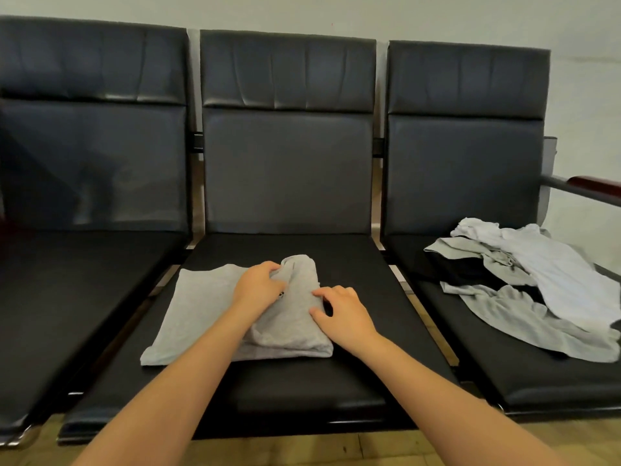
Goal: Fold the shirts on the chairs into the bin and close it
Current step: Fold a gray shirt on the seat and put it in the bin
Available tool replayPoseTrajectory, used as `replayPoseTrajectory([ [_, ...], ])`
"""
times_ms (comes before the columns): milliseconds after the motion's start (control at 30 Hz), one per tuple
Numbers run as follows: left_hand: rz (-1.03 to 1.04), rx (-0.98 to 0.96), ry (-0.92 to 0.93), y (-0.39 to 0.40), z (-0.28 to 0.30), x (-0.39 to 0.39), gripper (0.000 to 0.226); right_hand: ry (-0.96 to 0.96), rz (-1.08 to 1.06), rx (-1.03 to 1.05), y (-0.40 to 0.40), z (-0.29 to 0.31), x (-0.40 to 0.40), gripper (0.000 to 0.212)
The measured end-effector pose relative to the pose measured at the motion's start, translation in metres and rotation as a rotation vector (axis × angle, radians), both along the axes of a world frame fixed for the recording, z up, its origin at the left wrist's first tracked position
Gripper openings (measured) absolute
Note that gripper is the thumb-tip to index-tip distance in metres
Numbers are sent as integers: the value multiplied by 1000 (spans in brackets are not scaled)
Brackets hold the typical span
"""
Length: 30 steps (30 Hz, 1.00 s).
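A grey shirt (198,307) lies partly folded on the middle chair seat (353,264). Its right part is doubled over into a thick fold. My left hand (257,285) pinches the raised cloth at the top of that fold. My right hand (342,314) rests on the fold's right edge, fingers spread and pressing down. On the right chair seat (504,371) lies a loose pile of shirts (524,284): a white one on top, grey and black ones under it. No bin is in view.
Three black padded chairs stand in a row against a pale wall. The left chair seat (67,297) is bare. A dark red armrest (594,188) juts out at the far right. Wooden floor (336,449) shows below the seats.
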<state>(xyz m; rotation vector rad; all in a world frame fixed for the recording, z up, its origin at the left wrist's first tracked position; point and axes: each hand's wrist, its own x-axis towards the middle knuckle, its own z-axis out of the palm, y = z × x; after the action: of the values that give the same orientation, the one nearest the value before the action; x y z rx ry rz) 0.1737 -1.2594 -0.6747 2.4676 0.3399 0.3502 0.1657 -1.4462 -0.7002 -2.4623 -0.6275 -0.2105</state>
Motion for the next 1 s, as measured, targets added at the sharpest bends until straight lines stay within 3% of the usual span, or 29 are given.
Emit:
replayPoseTrajectory([
  [100,-4,7,-116,5,7,2,34,-9,-1,7,0,-3,2,42],
  [267,93,-249,-179,30,28,22,45,-22,5,-7,1,-5,3,42],
  [467,244,-95,12,41,-1,23,48,1,-5,5,1,-4,2,47],
  [667,162,-16,-94,29,7,-15,49,38,-15,20,1,-1,1,47],
  [867,-17,318,297,6,13,-68,56,76,-2,-15,1,9,-9,51],
  [1000,-9,229,185,2,13,-87,50,118,10,11,2,19,-16,55],
])
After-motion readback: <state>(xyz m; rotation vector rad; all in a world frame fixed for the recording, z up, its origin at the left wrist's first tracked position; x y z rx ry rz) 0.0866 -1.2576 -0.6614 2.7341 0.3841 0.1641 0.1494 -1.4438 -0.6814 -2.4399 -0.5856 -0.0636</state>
